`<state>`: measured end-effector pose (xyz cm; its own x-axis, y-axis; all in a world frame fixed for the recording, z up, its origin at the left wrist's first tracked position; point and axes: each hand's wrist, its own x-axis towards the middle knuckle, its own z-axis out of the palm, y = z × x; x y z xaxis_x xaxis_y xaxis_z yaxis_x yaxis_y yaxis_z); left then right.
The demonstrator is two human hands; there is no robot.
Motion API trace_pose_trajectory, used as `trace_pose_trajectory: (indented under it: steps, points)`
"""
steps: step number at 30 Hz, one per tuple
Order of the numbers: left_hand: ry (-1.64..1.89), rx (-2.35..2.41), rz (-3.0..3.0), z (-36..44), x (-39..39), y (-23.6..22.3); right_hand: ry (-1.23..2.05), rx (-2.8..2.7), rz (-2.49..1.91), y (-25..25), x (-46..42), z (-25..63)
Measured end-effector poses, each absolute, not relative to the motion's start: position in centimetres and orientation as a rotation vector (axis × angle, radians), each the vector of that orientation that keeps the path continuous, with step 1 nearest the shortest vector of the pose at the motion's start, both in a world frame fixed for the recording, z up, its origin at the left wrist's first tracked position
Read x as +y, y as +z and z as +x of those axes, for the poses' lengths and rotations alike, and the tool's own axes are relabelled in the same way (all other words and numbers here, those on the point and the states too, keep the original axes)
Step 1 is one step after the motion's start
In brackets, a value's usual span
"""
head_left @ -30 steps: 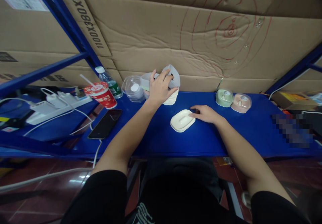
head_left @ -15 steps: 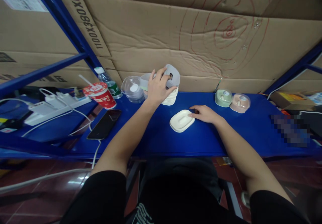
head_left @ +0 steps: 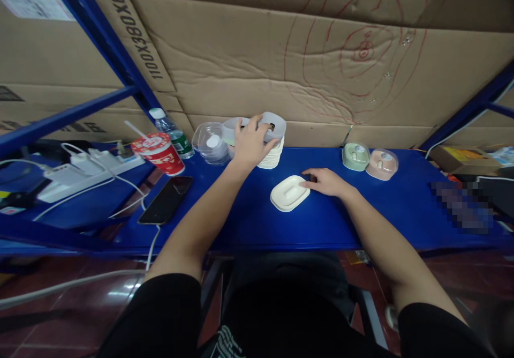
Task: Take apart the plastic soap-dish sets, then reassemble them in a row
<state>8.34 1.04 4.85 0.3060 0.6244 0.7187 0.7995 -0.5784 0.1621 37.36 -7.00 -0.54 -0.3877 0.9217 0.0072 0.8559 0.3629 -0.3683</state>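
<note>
At the back middle, my left hand is closed on a grey oval plastic box, its fingers over the rim and partly inside. This box sits on a stack of cream oval pieces. Beside it, partly behind my hand, is a similar grey box. A single cream oval tray with a raised middle lies flat on the table. My right hand has its thumb on the right edge of that tray, with the index finger just beyond the edge; the other fingers are curled and partly hidden.
Clear plastic covers stand left of the boxes, near a red paper cup and a water bottle. A phone lies in front. Green and pink lidded boxes stand right. Cardboard walls the back.
My left hand has lowered the grey box from a tilted position to a flatter one on the cream stack. My right hand and the single cream tray stay put.
</note>
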Motion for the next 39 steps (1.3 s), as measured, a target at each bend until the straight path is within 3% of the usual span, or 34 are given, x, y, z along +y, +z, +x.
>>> trace_pose_trajectory:
  steps: [19,27,31,34,39]
  points:
    - [-1.27,-1.369,-2.288,8.9,1.2,4.8,0.459,-2.409,-1.602,-0.5,-7.1,37.3]
    - [-1.291,-1.32,-2.33,8.8,-3.0,4.8,0.359,-2.348,-1.624,-0.2,-7.2,37.7]
    - [-1.134,-1.132,-2.638,8.1,-6.5,2.7,0.27,-2.087,-1.617,-0.2,-6.7,38.5]
    - [-0.868,-0.946,-2.94,7.9,-7.7,1.3,0.392,-1.914,-1.544,-0.4,-6.3,38.8]
    - [-0.479,-0.868,-3.11,8.3,-7.6,0.5,0.456,-2.1,-1.525,-0.6,-6.6,38.0]
